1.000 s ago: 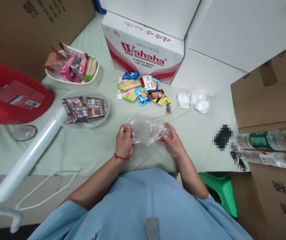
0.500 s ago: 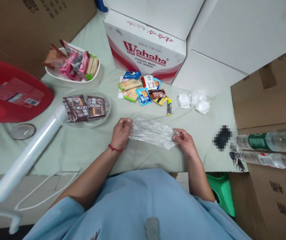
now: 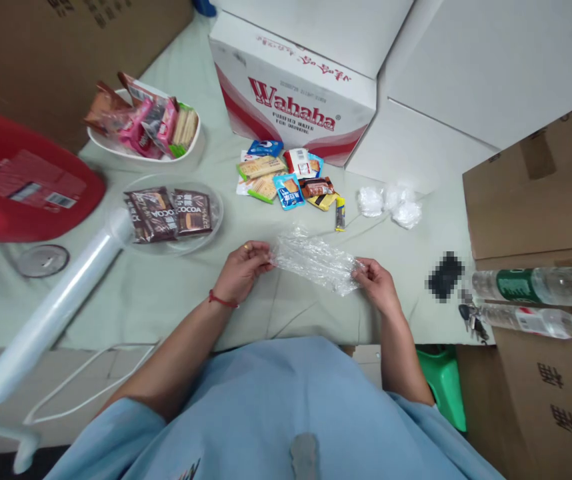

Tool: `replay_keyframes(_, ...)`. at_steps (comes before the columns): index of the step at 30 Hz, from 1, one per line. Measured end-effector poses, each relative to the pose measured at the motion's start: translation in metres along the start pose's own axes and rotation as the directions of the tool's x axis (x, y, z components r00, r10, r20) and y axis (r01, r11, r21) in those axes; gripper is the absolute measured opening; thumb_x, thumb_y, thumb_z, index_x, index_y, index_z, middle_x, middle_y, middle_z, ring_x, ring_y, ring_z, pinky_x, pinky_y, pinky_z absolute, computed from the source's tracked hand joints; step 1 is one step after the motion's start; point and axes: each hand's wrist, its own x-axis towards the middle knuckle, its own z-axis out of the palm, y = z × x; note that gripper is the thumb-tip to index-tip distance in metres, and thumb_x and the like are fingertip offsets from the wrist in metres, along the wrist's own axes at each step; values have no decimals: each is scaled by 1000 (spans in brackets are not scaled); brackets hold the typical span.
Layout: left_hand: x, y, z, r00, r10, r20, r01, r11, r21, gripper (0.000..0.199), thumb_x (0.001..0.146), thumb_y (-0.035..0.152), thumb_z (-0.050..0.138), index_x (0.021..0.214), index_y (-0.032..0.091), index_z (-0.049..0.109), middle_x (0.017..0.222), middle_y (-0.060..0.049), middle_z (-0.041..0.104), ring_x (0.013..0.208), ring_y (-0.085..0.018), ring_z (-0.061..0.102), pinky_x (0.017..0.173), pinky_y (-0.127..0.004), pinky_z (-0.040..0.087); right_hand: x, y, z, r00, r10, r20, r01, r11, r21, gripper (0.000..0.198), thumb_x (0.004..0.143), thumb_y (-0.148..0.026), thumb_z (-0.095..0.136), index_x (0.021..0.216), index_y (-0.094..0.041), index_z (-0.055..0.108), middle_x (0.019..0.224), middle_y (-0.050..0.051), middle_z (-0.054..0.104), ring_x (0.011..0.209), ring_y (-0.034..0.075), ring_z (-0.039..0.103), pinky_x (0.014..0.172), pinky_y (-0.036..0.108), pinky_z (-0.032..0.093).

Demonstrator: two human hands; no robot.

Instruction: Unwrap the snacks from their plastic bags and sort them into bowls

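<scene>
A crinkled sheet of clear plastic film stretches between my two hands above the table. My left hand pinches its left end, a ring on one finger and a red cord round the wrist. At the opposite end, my right hand grips the film between thumb and fingers. Beyond the film lies a loose pile of wrapped snacks, with a small yellow packet nearest me. Several crumpled balls of clear plastic sit right of the pile.
Left stand a round clear tub of cocoa packets, a white basket of snacks, a red container and a long plastic roll. A Wahaha box stands behind. Keys and two bottles lie right.
My left hand has shifted slightly right and turned, its fingers now pointing more to the right. My right hand moved a little right, and the film shifted right with both hands.
</scene>
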Motion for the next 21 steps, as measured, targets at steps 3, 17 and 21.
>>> replay_keyframes(3, 3, -3, 0, 999, 32, 25, -33, 997, 72, 41, 57, 37, 90, 88, 16, 72, 75, 1, 69, 68, -12, 63, 66, -25, 53, 2, -1, -1, 999, -11, 44, 16, 994, -109, 49, 78, -49, 76, 117, -20, 71, 82, -1, 66, 70, 16, 55, 71, 31, 48)
replay_keyframes(17, -34, -14, 23, 897, 426, 119, -435, 802, 409, 33, 81, 34, 73, 111, 20, 68, 91, -2, 71, 79, -15, 67, 78, -30, 55, -10, -72, 73, 950, -281, 134, 294, 952, -87, 31, 95, -51, 65, 97, -22, 75, 89, 4, 70, 76, 17, 59, 72, 29, 51)
replay_keyframes(21, -45, -18, 30, 864, 478, 162, -495, 744, 448, 34, 85, 33, 71, 115, 21, 63, 90, -1, 70, 81, -15, 68, 81, -31, 56, 3, -82, 112, 937, -300, 180, 311, 950, -33, 30, 89, -49, 73, 99, -21, 75, 94, 3, 69, 69, 14, 53, 68, 28, 48)
